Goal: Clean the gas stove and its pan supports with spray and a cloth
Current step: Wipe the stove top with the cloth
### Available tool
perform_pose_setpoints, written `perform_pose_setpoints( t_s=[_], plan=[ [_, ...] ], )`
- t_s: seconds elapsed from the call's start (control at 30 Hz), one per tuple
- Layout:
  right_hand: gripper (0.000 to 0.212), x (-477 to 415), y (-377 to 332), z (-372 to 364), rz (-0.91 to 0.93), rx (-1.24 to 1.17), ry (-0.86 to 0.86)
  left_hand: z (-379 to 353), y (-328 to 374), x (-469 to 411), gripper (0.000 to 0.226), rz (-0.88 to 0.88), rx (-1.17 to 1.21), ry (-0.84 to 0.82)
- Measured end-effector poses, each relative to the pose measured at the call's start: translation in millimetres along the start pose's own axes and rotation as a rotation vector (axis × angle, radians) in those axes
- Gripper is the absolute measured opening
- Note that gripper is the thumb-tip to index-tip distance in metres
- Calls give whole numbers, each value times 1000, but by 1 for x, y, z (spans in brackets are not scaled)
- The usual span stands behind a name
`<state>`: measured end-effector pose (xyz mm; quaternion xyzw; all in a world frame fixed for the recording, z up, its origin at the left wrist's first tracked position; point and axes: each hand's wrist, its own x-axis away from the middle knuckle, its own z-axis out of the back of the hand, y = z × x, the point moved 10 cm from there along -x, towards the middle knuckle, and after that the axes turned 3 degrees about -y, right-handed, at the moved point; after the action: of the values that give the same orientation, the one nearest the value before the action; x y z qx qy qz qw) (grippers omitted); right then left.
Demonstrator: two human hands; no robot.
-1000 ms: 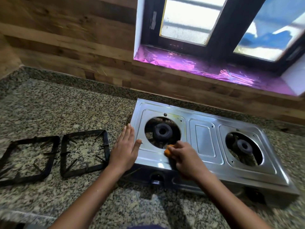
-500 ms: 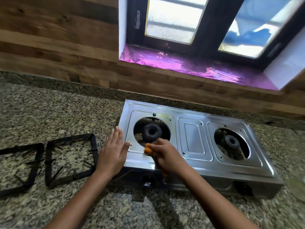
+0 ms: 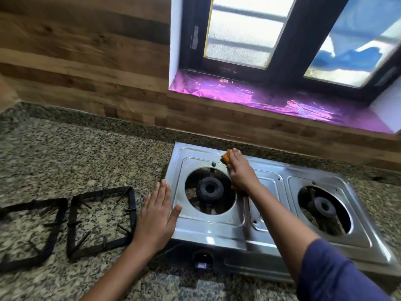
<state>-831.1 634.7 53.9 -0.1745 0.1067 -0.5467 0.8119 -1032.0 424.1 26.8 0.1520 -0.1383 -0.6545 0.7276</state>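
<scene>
Right now the gas stove [image 3: 217, 232] sits on the counter [image 3: 76, 148], its back edge near the wooden wall, with both burner wells uncovered. My right hand [image 3: 240, 172] has the orange cloth [image 3: 226, 158] bunched under it. Its fingers curve down over the cloth and press it on the back rim, just behind the left burner [image 3: 209, 189]. My left hand [image 3: 157, 218] lies flat against the stove's left edge, fingers straight and together, thumb on the steel top, holding nothing. The two black pan supports [image 3: 102, 220] lie side by side on the counter just left of that hand. No spray bottle is in sight.

I am reaching far, with my forearm across the middle panel, so I judge the main risk is the light stove skidding or turning if I bear down hard; the flat left hand is all that steadies it. A loose fold of cloth could also catch on the small screw by the well, or drop into the opening and drag grime off the burner onto the steel. The pressed edges may be sharp on my fingertips.
</scene>
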Motion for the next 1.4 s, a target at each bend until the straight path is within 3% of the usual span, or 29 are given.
perform_pose_setpoints(
  t_s=[0.17, 0.33, 0.5, 0.6, 0.73, 0.9, 1.03, 1.17, 1.27, 1.33, 1.4],
  plan=[
    [61, -29, -41, -22, 163, -69, -141, 3, 3, 0, 80, -17, 31, 7],
    [53, -40, -60, -29, 190, -232, -164, 4, 4, 1, 81, -20, 74, 6],
    [49, -26, -113, -46, 393, -269, -245, 3, 2, 0, 80, -19, 67, -6],
    [48, -20, -121, -45, 424, -278, -243, 3, 2, 1, 79, -17, 65, -7],
    [51, -6, -89, -24, 322, -374, -241, 3, 1, 2, 83, -9, 52, -8],
    [55, 26, -11, 4, 16, -362, 13, 4, 0, 3, 93, 8, 38, -11],
    [59, 91, 8, 11, -97, -279, 81, 3, 2, 3, 99, 13, 44, -16],
    [63, 151, -8, 2, -96, -362, 28, 0, 2, 2, 95, 4, 40, -16],
    [44, 172, -32, -9, -56, -543, -69, -1, 2, 2, 94, 3, 42, -21],
    [27, 175, -53, -19, -45, -686, -229, -1, 0, 1, 96, 11, 52, -22],
    [33, 171, -67, -16, -21, -741, -263, -3, 0, 1, 97, 3, 35, -33]
  ],
)
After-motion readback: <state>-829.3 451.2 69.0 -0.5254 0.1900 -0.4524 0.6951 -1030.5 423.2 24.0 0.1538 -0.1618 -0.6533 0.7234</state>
